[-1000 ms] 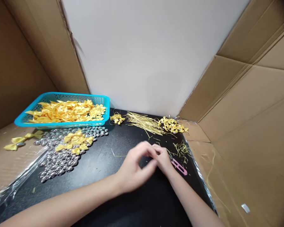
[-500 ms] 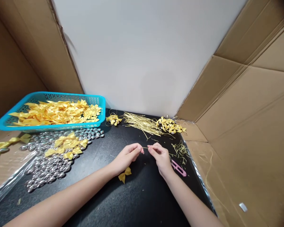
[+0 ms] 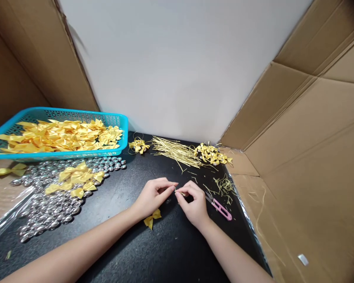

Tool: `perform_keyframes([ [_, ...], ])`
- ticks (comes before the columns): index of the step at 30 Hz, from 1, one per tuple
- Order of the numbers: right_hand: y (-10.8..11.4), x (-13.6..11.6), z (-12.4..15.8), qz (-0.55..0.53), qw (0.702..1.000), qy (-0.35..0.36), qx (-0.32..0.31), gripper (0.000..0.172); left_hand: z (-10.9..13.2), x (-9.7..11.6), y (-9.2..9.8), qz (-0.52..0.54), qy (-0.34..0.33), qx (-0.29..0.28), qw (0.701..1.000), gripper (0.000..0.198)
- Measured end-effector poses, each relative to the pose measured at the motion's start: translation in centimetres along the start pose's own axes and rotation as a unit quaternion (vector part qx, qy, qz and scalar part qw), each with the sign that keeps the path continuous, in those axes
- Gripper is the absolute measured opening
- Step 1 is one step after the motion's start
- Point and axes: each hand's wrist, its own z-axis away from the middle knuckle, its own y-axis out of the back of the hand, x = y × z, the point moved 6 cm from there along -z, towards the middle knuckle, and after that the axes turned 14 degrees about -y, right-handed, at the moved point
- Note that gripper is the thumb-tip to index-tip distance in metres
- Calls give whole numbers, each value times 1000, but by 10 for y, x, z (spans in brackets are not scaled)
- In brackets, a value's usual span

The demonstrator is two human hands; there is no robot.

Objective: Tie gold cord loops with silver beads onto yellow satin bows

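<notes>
Above the black tabletop, my left hand (image 3: 155, 196) and my right hand (image 3: 194, 202) meet fingertip to fingertip. Both pinch a thin gold cord (image 3: 180, 193), of which only a short bit shows between the fingers. A yellow ribbon bow (image 3: 152, 218) lies under the heel of my left hand, partly covered by it. Just right of my right hand rest pink thread snips (image 3: 221, 208), with their dark blades toward that hand.
A blue basket (image 3: 122, 135) of yellow bows stands back left. Before it spread silver beads (image 3: 51, 210) with several bows (image 3: 78, 177) on top. Along the back lie gold cord pieces (image 3: 177, 151) between two piles of finished-looking bows (image 3: 212, 154). Cord scraps (image 3: 224, 184) lie right.
My fingertips have come closer together and slightly lower, so less of the cord shows between them. My right hand has shifted left, uncovering the snips' blades. The view has shifted a little.
</notes>
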Motion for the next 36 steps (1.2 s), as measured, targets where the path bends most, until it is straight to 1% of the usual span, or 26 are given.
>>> perform_keyframes([
  [2, 0, -3, 1, 15, 1000, 12, 3, 11, 1, 5, -3, -22, -23, -27, 999, 20],
  [5, 1, -1, -1, 15, 1000, -3, 0, 14, 2, 8, -7, -38, -44, -50, 997, 19],
  [7, 0, 4, -2, -2, 1000, -25, -8, 12, 2, 7, -7, -40, -46, -49, 997, 21],
  [9, -1, 10, -3, -32, 998, -51, -17, 3, 2, 4, -7, -31, -43, -45, 998, 23],
  [11, -3, 15, -4, -60, 995, -72, -34, 10, 1, 2, -7, -13, -39, -42, 998, 25],
  [14, -9, 17, -5, -76, 991, -81, -73, 12, 1, 0, -7, 20, -36, -39, 998, 25],
  [16, -11, 16, -5, -80, 990, -83, -84, 14, 1, 0, -7, 39, -35, -39, 998, 24],
  [19, -10, 17, -6, -88, 989, -92, -76, 19, 0, 1, -7, 59, -34, -41, 997, 22],
  [27, -9, 21, -7, -103, 987, -110, -60, 16, 0, -4, -7, 76, -26, -52, 995, 23],
  [32, -8, 21, -7, -116, 985, -117, -44, 18, 0, -6, -6, 68, -22, -36, 997, 23],
  [36, -7, 22, -7, -128, 983, -128, -34, 15, 0, -7, -5, 54, -11, -28, 998, 24],
])
